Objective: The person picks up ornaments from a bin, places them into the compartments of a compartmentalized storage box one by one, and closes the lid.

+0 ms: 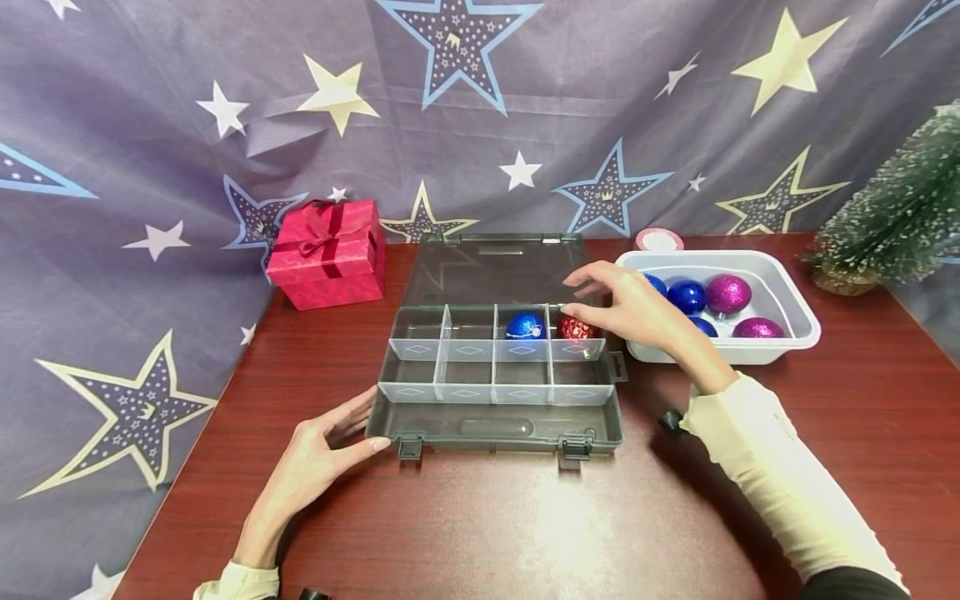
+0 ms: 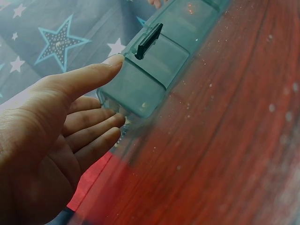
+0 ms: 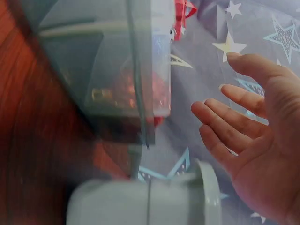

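Note:
A dark translucent divided box (image 1: pixel 495 429) stands on the table with its lid (image 1: pixel 487 271) tipped back. In its back row lie a blue ball (image 1: pixel 525 326) and, in the rightmost compartment, a red ball (image 1: pixel 576 331). My right hand (image 1: pixel 637 310) hovers just above the red ball, fingers parted and holding nothing; in the right wrist view that hand (image 3: pixel 253 126) is beside the box, apart from it. My left hand (image 1: pixel 315 454) rests at the box's front left corner, its thumb on the edge in the left wrist view (image 2: pixel 70 108), fingers extended alongside.
Right of the box, a white tub (image 1: pixel 806 333) holds several blue and purple balls. Behind it lies a small round red-and-white item (image 1: pixel 659 240). A red gift box (image 1: pixel 330 271) stands at back left, a frosted small tree (image 1: pixel 892 208) at back right, before a starry cloth.

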`<action>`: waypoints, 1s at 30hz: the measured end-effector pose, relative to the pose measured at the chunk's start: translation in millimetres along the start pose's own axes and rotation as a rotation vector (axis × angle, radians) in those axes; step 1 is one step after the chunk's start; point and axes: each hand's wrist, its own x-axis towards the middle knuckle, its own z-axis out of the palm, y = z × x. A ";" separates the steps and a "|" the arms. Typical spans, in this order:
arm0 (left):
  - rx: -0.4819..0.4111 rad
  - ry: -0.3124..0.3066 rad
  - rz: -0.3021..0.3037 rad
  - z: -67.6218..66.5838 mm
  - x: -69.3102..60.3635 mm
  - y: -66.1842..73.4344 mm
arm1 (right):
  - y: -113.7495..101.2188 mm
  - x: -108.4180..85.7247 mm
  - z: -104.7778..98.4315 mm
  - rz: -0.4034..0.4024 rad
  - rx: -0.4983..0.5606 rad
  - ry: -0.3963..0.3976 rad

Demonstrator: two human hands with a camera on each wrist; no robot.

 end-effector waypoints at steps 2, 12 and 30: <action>0.002 0.001 -0.001 -0.4 -0.4 0.1 | 3.3 -2.8 -5.0 -0.002 -0.008 0.018; 0.008 0.003 -0.006 -0.8 -0.8 0.1 | 20.5 -22.0 -30.9 0.044 -0.032 0.114; 0.003 0.001 -0.014 -0.5 0.2 0.2 | 72.0 -63.4 -76.1 0.239 -0.154 0.215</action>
